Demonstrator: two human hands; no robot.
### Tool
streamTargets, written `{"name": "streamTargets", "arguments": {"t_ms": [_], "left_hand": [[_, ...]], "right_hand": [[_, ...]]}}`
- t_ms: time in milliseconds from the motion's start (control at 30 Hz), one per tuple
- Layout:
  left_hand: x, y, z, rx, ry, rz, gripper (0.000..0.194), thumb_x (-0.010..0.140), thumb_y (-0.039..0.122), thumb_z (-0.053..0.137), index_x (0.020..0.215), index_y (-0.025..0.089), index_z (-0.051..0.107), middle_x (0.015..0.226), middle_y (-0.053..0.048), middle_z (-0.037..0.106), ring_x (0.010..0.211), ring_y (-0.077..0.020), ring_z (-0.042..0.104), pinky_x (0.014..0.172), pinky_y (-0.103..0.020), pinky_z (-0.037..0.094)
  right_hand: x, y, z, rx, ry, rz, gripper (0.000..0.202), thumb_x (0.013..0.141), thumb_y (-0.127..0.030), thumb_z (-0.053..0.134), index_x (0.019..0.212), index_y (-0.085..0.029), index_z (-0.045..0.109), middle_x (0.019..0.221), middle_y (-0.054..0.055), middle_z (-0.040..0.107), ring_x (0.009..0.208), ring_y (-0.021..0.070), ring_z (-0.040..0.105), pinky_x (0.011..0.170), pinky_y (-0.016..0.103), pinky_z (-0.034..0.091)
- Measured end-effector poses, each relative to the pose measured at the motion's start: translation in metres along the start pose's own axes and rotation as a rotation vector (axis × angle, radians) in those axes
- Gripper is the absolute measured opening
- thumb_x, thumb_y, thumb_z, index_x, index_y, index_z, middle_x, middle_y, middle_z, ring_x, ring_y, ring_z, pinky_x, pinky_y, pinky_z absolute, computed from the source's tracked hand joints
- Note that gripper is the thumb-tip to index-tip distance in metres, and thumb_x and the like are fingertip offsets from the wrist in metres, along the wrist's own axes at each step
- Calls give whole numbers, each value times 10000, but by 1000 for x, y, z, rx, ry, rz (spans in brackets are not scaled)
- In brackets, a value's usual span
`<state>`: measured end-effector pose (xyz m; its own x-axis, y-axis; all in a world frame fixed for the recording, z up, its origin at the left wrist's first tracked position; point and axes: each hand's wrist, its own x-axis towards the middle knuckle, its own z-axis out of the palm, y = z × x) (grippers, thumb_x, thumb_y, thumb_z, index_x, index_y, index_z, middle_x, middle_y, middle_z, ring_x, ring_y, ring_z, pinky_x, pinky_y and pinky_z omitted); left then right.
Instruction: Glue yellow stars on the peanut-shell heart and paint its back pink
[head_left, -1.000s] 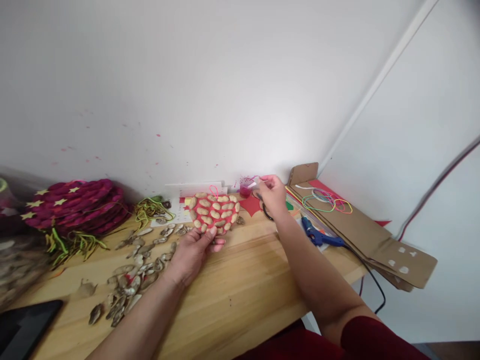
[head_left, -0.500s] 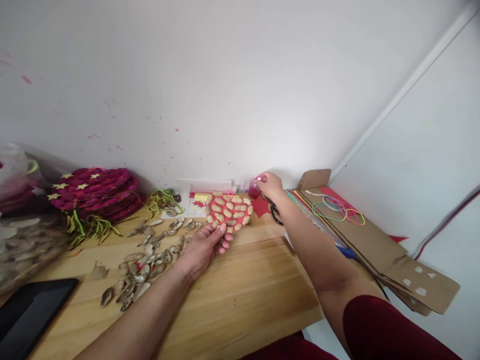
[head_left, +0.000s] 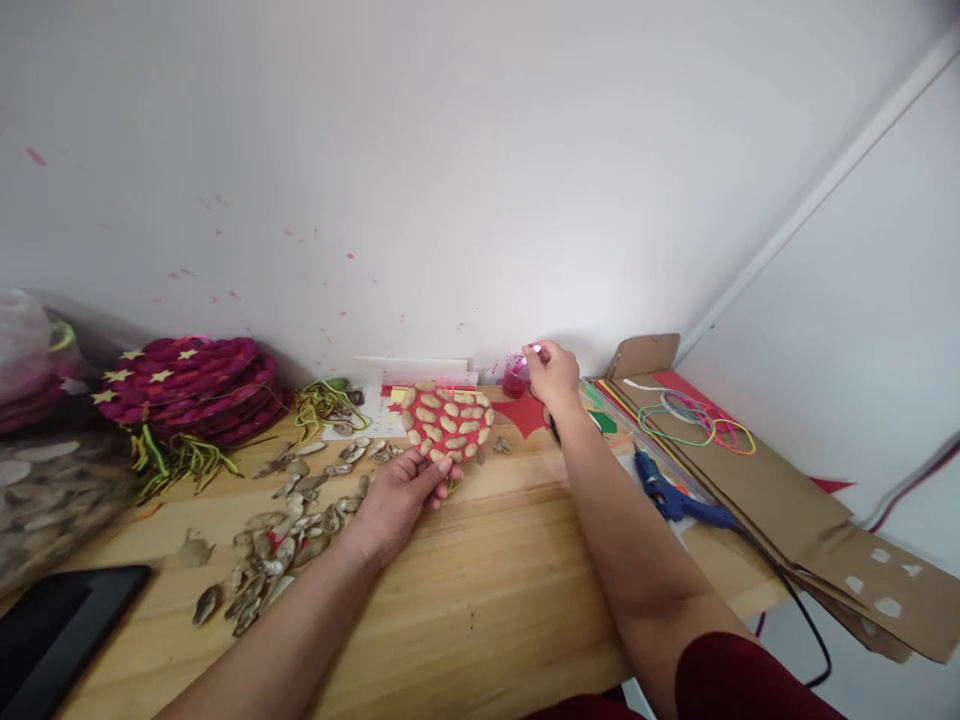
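Observation:
My left hand (head_left: 405, 492) is closed on the lower edge of a red heart-shaped card (head_left: 450, 462), thumb on top. Rows of peanut shells (head_left: 452, 409) cover the card's face. At the back of the table, my right hand (head_left: 553, 375) pinches a slim white-ended stick (head_left: 534, 349) above a small clear cup (head_left: 514, 378) of red-pink liquid. The stick's lower part is hard to make out. Beside the cup lies a red paper cutout (head_left: 523, 415). Loose peanut shells (head_left: 300, 530) are scattered left of my left hand.
A blue glue gun (head_left: 679, 500) lies right of my right forearm, beside cardboard sheets (head_left: 787, 500) with coloured cords (head_left: 697, 418). Purple braided coils (head_left: 187, 390) with yellow stars stand at left. A black tablet-like device (head_left: 67, 630) lies front left. Pink splashes mark the wall.
The view has shifted slightly, showing more of the blue glue gun. My right hand stays by the cup with the stick, raised slightly. My left hand still holds the card, moved slightly left.

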<state>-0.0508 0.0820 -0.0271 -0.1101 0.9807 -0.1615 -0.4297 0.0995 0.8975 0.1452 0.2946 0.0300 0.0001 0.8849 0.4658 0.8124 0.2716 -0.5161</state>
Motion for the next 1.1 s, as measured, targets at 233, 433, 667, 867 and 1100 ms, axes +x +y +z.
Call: {"name": "streamTargets", "arguments": {"t_ms": [233, 433, 667, 867, 1100], "left_hand": [[-1, 1, 1, 44, -22, 27, 513, 660, 552, 946, 829, 159, 663, 750, -38, 734, 522, -79, 468, 484, -209, 356], [-1, 0, 1, 68, -32, 48, 473, 704, 547, 919, 821, 161, 672, 793, -54, 751, 526, -77, 445, 484, -212, 334], [0, 0, -1, 135, -47, 39, 524, 713, 635, 884, 783, 145, 712, 554, 23, 566, 487, -80, 386, 479, -225, 275], [-3, 2, 2, 115, -42, 32, 549, 692, 658, 892, 783, 154, 697, 528, 41, 538, 477, -75, 363, 469, -225, 236], [-1, 1, 2, 21, -20, 56, 552, 680, 621, 919, 848, 169, 649, 698, -13, 713, 458, -54, 354, 448, -217, 233]], "right_hand": [[-1, -1, 3, 30, -18, -32, 234, 934, -384, 634, 939, -225, 806, 899, 78, 804, 909, 257, 672, 860, 352, 481], [2, -4, -2, 89, 76, -22, 312, 967, -419, 576, 997, -197, 793, 899, 87, 800, 892, 253, 685, 854, 348, 490], [2, 1, 0, 130, 60, -22, 306, 945, -423, 593, 963, -198, 799, 860, 75, 802, 813, 238, 697, 778, 325, 490], [2, 5, 2, 134, 49, -33, 286, 929, -416, 614, 969, -210, 808, 859, 73, 807, 815, 240, 698, 794, 333, 492], [2, 6, 0, 143, 59, -9, 289, 916, -399, 611, 976, -192, 804, 887, 90, 811, 841, 257, 706, 798, 349, 494]]}}
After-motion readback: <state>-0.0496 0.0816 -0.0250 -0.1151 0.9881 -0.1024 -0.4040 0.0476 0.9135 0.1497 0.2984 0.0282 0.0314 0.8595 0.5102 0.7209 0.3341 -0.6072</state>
